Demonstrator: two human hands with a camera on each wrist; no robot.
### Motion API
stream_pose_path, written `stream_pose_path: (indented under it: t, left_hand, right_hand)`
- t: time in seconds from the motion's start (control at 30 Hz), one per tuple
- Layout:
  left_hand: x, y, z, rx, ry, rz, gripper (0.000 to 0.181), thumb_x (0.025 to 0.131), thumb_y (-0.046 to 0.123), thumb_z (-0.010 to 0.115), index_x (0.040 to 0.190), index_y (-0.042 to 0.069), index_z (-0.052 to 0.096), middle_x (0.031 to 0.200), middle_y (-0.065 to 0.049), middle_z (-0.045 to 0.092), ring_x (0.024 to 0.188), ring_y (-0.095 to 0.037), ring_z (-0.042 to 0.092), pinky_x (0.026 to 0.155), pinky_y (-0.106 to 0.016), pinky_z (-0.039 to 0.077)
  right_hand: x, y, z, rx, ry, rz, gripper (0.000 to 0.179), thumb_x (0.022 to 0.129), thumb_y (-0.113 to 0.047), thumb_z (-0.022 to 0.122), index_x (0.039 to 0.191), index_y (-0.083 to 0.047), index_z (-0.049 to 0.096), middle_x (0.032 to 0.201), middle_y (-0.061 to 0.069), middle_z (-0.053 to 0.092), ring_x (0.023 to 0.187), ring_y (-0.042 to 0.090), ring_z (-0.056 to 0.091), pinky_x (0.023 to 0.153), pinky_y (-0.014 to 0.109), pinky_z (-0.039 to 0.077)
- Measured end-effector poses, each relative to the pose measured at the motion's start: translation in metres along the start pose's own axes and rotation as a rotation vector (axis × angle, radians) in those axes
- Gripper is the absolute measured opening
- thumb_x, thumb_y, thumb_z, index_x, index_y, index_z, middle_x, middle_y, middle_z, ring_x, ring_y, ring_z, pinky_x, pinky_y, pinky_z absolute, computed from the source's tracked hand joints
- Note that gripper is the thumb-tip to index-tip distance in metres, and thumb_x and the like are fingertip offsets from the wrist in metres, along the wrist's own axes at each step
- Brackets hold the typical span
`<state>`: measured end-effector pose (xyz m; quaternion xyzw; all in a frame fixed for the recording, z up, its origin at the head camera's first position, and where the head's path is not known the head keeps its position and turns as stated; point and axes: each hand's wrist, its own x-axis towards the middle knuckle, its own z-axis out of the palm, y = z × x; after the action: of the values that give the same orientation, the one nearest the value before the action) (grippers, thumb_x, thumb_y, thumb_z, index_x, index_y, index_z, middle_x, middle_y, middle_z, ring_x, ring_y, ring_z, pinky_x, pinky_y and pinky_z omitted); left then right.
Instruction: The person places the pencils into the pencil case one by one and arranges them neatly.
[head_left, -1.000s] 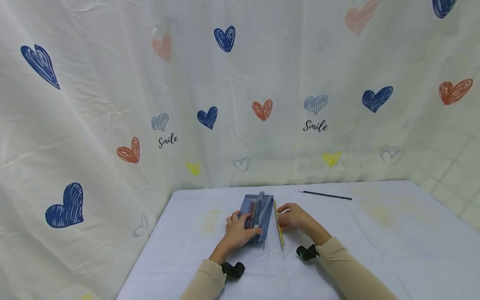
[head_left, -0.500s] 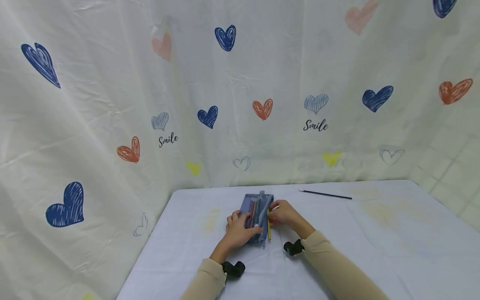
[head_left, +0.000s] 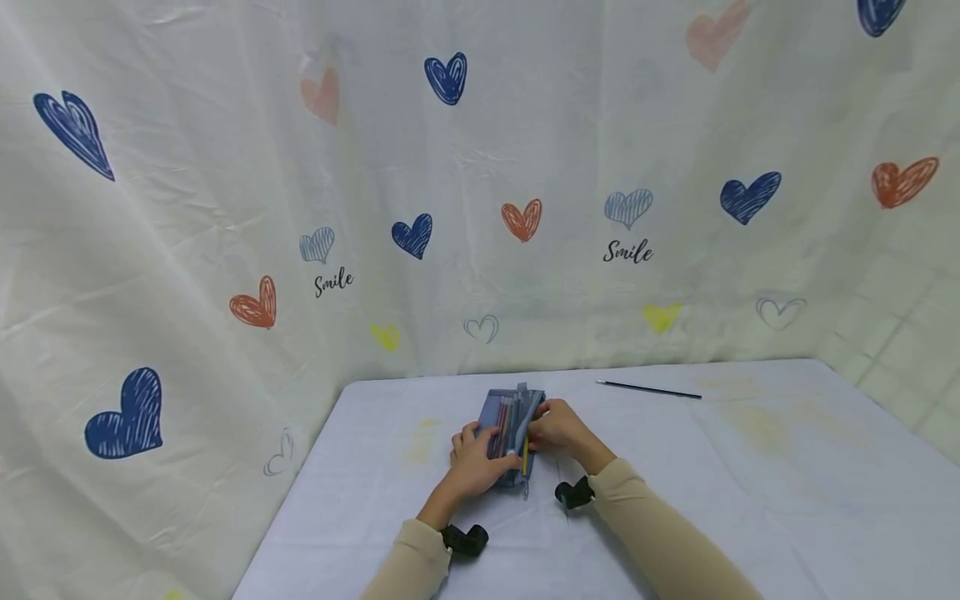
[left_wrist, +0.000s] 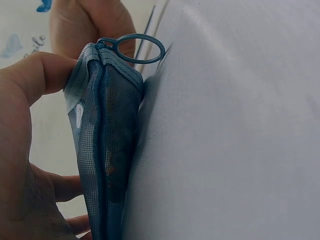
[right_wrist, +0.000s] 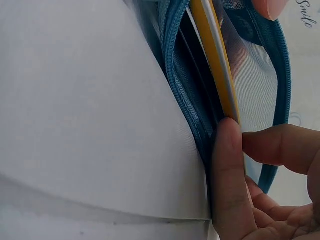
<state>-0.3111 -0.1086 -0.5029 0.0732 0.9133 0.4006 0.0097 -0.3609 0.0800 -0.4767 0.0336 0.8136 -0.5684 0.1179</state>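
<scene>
A blue mesh pencil case [head_left: 495,408], with pens and pencils showing through its mesh, lies on the white cloth. My left hand [head_left: 476,462] rests spread across it; in the left wrist view its thumb [left_wrist: 47,75] presses near the zip end with the ring pull [left_wrist: 142,48]. My right hand [head_left: 557,427] is at the case's right side, pinching a yellow pencil [right_wrist: 215,55] between thumb and finger. The right wrist view shows the zip [right_wrist: 282,75] undone, with the pencil lying along the inside of the opening. The pencil's far end runs out of that view.
A dark pencil [head_left: 649,389] lies at the back right of the white-covered table [head_left: 750,500]. Behind the table hangs a white curtain [head_left: 555,133] printed with hearts.
My right hand has moved left with the yellow pencil, from beside the case into its open right side. The left hand stays on the case.
</scene>
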Motion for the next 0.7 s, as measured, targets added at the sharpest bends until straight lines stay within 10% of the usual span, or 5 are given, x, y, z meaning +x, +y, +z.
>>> stream_pose_path:
  t: [0.7]
  left_hand:
    - [-0.003,0.002,-0.001,0.001,0.0,0.016,0.087,0.079,0.054,0.075,0.149,0.007,0.05,0.159,-0.022,0.028,0.14,-0.041,0.025,0.111,-0.067,0.025]
  right_hand:
    - [-0.003,0.006,-0.004,-0.015,0.001,-0.045,0.019,0.09,0.002,0.066,0.109,0.006,0.064,0.081,0.012,0.068,0.064,0.015,0.066,0.061,0.029,0.058]
